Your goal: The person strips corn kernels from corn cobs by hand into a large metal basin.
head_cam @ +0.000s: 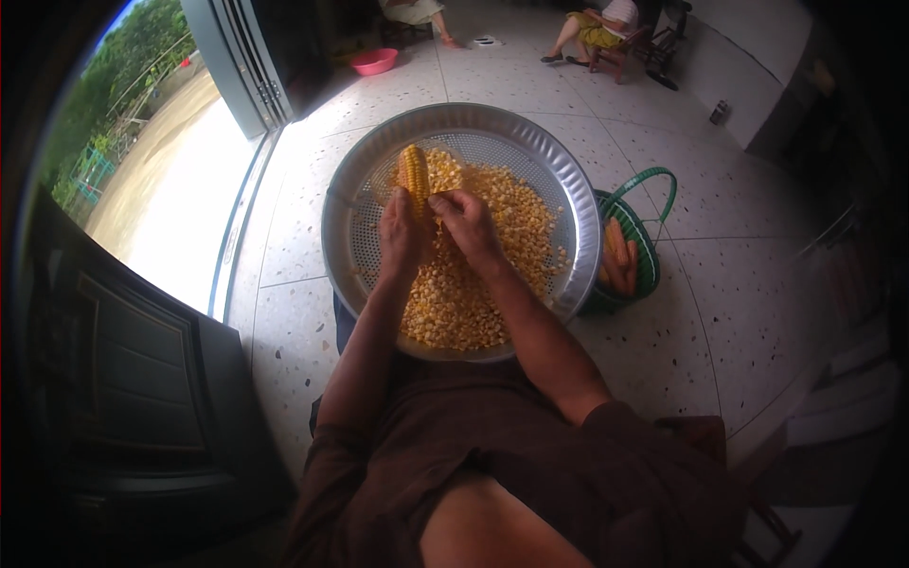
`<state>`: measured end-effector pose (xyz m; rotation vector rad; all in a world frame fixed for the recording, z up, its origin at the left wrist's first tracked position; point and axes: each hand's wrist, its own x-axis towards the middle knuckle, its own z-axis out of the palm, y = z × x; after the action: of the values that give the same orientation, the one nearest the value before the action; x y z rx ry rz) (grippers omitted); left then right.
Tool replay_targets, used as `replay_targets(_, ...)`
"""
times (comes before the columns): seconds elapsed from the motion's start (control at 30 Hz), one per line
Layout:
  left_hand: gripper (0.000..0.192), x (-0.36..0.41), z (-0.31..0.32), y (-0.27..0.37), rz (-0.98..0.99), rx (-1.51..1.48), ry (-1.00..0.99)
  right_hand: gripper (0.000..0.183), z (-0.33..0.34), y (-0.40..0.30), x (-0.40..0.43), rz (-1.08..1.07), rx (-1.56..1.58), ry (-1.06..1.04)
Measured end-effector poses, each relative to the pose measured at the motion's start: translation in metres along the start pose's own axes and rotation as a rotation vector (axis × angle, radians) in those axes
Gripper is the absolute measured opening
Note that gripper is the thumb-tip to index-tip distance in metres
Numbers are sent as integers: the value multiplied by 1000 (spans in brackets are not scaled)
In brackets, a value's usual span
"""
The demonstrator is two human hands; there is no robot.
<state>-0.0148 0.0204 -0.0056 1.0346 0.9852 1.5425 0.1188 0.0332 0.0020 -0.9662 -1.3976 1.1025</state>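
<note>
My left hand (pixel 402 231) is closed around the lower part of an ear of corn (pixel 413 174), which stands nearly upright with its yellow kernels facing me. The fingers of my right hand (pixel 463 220) are bent at the ear's right side, low down; whether they grip anything is hidden. Beneath both hands a round perforated metal pan (pixel 579 241) rests across my lap. Loose corn kernels (pixel 461 305) lie heaped in it, mostly at its middle, right and near side.
Right of the pan, a green woven basket (pixel 650 273) holds several corncobs (pixel 620 248). A pink basin (pixel 374 62) sits on the tiled floor ahead. Two people (pixel 419 13) (pixel 603 28) sit farther back. An open doorway is at left, with a dark door panel (pixel 149 376) nearer me.
</note>
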Motion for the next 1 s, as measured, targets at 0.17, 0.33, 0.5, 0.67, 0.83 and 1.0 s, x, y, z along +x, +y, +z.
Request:
replay_targets(0.17,39,-4,9,3,83,121,7,47,-2,-4,-2,-95,61,-57)
replay_targets(0.33,42,-5,17,0,75,27,16,49,-2,2,0,-24,114,-134)
replay_targets(0.5,39,-7,14,5,79,158,24,41,-2,-3,-2,54,67,-189)
replay_targets(0.67,37,-4,8,-2,89,97,-7,46,11,3,-8,-112,-136,-15)
replay_targets(0.83,39,-3,12,-3,73,113,14,43,13,17,-2,-132,-218,35)
replay_targets(1.0,42,-4,13,3,78,85,2,38,14,24,2,-139,-125,45)
